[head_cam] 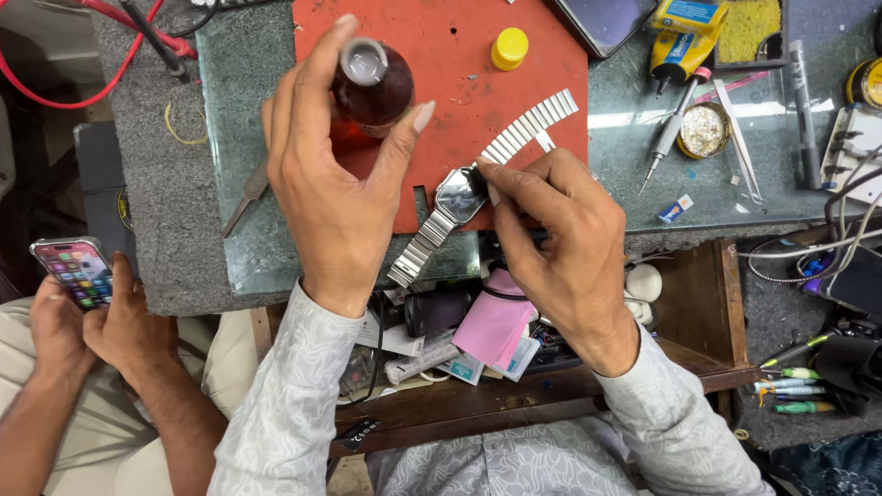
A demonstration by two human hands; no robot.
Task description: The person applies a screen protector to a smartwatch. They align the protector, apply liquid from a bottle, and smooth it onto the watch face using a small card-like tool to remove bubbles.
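Head view: your left hand (335,197) grips a small dark red bottle (374,87) above the orange mat (459,64). Your right hand (556,230), at four o'clock from it, pinches a dark tool against the silver watch (457,195) lying on the bench (230,211).

The left hand (335,197) holds a small dark-red glass bottle (372,87) with an open mouth above the orange-red rubber mat (459,55) at the desk's far middle. The right hand (556,243) pinches a thin dark tool (480,179) against the face of a silver metal-link wristwatch (457,196) lying across the mat's near edge. A yellow cap (509,48) sits on the mat, and another person's hands (87,326) hold a smartphone (73,271) beyond the desk's left edge.
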